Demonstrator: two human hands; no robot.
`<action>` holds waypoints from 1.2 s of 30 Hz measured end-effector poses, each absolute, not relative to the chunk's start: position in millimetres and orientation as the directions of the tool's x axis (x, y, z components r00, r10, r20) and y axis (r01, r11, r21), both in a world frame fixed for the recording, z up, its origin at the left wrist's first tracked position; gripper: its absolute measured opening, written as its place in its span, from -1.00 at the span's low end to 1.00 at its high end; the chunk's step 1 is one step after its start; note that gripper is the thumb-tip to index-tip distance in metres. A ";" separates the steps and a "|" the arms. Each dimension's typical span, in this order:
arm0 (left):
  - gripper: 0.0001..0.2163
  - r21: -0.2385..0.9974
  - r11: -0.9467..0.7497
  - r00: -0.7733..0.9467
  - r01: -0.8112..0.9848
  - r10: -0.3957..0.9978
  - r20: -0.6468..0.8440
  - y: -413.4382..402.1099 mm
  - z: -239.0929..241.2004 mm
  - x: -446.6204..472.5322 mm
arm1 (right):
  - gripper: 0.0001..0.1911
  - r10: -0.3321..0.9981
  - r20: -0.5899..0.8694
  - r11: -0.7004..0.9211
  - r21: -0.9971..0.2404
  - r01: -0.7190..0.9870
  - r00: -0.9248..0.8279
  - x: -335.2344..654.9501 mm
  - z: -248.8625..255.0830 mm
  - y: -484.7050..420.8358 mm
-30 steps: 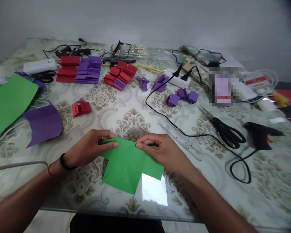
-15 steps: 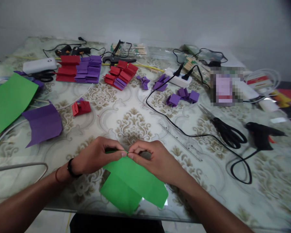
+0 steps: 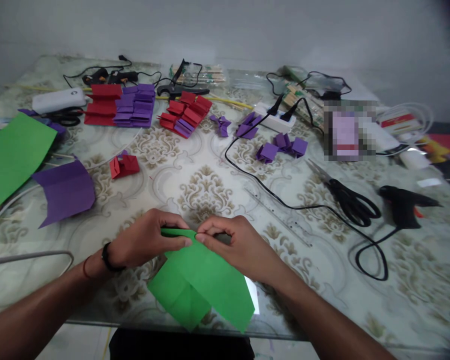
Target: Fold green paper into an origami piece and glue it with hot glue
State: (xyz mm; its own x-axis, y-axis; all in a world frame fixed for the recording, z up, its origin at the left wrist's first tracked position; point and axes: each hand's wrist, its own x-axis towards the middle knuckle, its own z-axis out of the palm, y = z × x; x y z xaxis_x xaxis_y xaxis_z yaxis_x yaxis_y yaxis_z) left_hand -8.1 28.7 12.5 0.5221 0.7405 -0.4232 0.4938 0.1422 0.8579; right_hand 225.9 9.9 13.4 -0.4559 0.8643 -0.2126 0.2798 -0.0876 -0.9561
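A folded green paper sheet [image 3: 200, 282] lies on the glass-topped table [image 3: 206, 190] near its front edge. My left hand [image 3: 146, 242] and my right hand [image 3: 240, 245] both pinch the paper's far edge, thumbs and forefingers meeting at the middle. Each hand is closed on the paper. A black band and a red thread sit on my left wrist.
A purple sheet [image 3: 65, 190] and a green sheet [image 3: 13, 157] lie at the left. Stacks of red and purple folded pieces [image 3: 135, 105] sit at the back. Black scissors [image 3: 347, 197], a black glue gun [image 3: 405, 205] with its cord, and a white power strip [image 3: 273, 117] lie to the right.
Both hands slid together along the paper's far edge until the fingertips met. The green paper shifted toward me and turned slightly, its lower corner now over the table's front edge.
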 end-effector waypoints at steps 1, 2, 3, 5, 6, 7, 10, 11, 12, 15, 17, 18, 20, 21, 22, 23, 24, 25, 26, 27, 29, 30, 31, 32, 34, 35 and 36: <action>-0.78 0.864 0.147 0.527 0.481 0.740 -0.419 29.4 13.1 -8.0 | -0.86 0.863 -0.215 -0.093 -0.957 0.275 -0.457 226.0 13.2 10.0; -0.79 0.873 0.147 0.531 0.465 0.743 -0.408 30.3 13.9 -7.9 | -0.86 0.866 -0.213 -0.094 -0.958 0.273 -0.452 226.2 13.0 10.0; -0.80 0.882 0.141 0.531 0.450 0.752 -0.391 31.2 14.7 -8.1 | -0.86 0.872 -0.208 -0.090 -0.958 0.273 -0.443 226.5 12.6 10.0; -0.77 0.891 0.119 0.522 0.439 0.773 -0.361 32.8 16.0 -8.9 | -0.85 0.888 -0.197 -0.085 -0.959 0.271 -0.416 226.9 11.4 9.9; -0.73 0.889 0.108 0.516 0.444 0.781 -0.352 33.0 16.2 -9.4 | -0.84 0.894 -0.196 -0.088 -0.959 0.270 -0.403 227.0 10.8 9.8; -0.71 0.885 0.098 0.511 0.455 0.785 -0.349 32.9 16.3 -9.8 | -0.84 0.898 -0.196 -0.091 -0.959 0.270 -0.394 226.9 10.2 9.7; -0.72 0.881 0.070 0.516 0.467 0.788 -0.336 30.6 16.1 -9.0 | -0.86 0.901 -0.188 -0.082 -0.959 0.272 -0.392 225.7 9.4 9.4; -0.74 0.883 0.052 0.520 0.466 0.792 -0.321 29.7 16.4 -8.1 | -0.86 0.901 -0.181 -0.074 -0.960 0.271 -0.393 225.2 9.4 9.4; -0.77 0.885 0.037 0.524 0.465 0.794 -0.308 28.9 17.2 -7.1 | -0.86 0.902 -0.175 -0.069 -0.961 0.269 -0.396 224.6 9.6 9.4; -0.85 0.891 0.040 0.522 0.453 0.798 -0.301 28.3 20.9 -5.3 | -0.86 0.895 -0.172 -0.068 -0.964 0.256 -0.411 223.1 10.3 9.5; -0.82 0.893 0.055 0.507 0.448 0.806 -0.305 28.9 23.2 -5.4 | -0.88 0.892 -0.171 -0.068 -0.966 0.250 -0.419 222.0 10.3 9.3; -0.81 0.891 0.056 0.498 0.450 0.813 -0.302 29.0 23.9 -5.5 | -0.89 0.891 -0.168 -0.064 -0.966 0.250 -0.421 221.3 10.2 9.0; -0.83 0.887 0.045 0.488 0.460 0.821 -0.295 28.7 24.4 -5.5 | -0.90 0.893 -0.155 -0.048 -0.967 0.252 -0.423 219.4 9.9 8.2; -0.85 0.887 0.042 0.489 0.461 0.821 -0.293 28.2 24.4 -5.3 | -0.89 0.892 -0.147 -0.038 -0.967 0.253 -0.428 218.3 9.9 7.6; -0.87 0.887 0.037 0.494 0.460 0.819 -0.290 27.6 24.5 -4.8 | -0.89 0.890 -0.137 -0.025 -0.967 0.253 -0.434 217.3 10.0 7.0; -0.88 0.888 0.033 0.503 0.458 0.815 -0.289 27.0 24.7 -4.3 | -0.89 0.888 -0.127 -0.013 -0.968 0.251 -0.441 216.5 10.2 6.4; -0.89 0.888 0.029 0.511 0.459 0.809 -0.290 26.6 25.1 -4.0 | -0.89 0.888 -0.116 -0.001 -0.969 0.248 -0.446 216.0 10.6 5.8; -0.89 0.889 0.024 0.518 0.458 0.805 -0.289 26.5 25.7 -3.9 | -0.89 0.889 -0.104 0.011 -0.969 0.247 -0.445 215.9 11.0 5.4; -0.89 0.890 0.019 0.524 0.456 0.802 -0.286 26.8 26.4 -4.2 | -0.89 0.892 -0.093 0.021 -0.969 0.247 -0.441 216.2 11.5 5.3; -0.88 0.891 0.013 0.528 0.454 0.801 -0.281 27.7 27.2 -5.1 | -0.89 0.896 -0.082 0.031 -0.969 0.247 -0.437 217.2 12.0 5.5; -0.87 0.891 0.000 0.527 0.453 0.806 -0.268 30.6 28.9 -8.5 | -0.89 0.902 -0.069 0.041 -0.969 0.244 -0.426 220.7 12.7 7.2; -0.86 0.890 -0.005 0.522 0.455 0.811 -0.263 32.4 29.6 -10.8 | -0.90 0.905 -0.067 0.041 -0.969 0.243 -0.420 223.0 12.9 8.7; -0.85 0.888 -0.006 0.516 0.459 0.816 -0.261 34.4 30.3 -13.3 | -0.90 0.909 -0.067 0.038 -0.970 0.242 -0.412 225.6 13.0 10.6; -0.84 0.886 -0.007 0.510 0.464 0.820 -0.261 36.4 30.8 -15.9 | -0.90 0.912 -0.069 0.035 -0.969 0.244 -0.405 228.2 12.9 12.8; -0.82 0.880 -0.020 0.511 0.474 0.820 -0.257 40.0 31.1 -20.4 | -0.89 0.914 -0.085 0.022 -0.966 0.258 -0.397 233.0 12.5 17.5; -0.81 0.877 -0.032 0.518 0.480 0.817 -0.254 41.7 30.7 -22.3 | -0.88 0.911 -0.102 0.009 -0.964 0.267 -0.399 235.2 12.0 19.7; -0.80 0.872 -0.046 0.523 0.487 0.815 -0.249 43.3 29.8 -24.0 | -0.86 0.905 -0.126 -0.009 -0.961 0.277 -0.406 237.3 11.3 21.9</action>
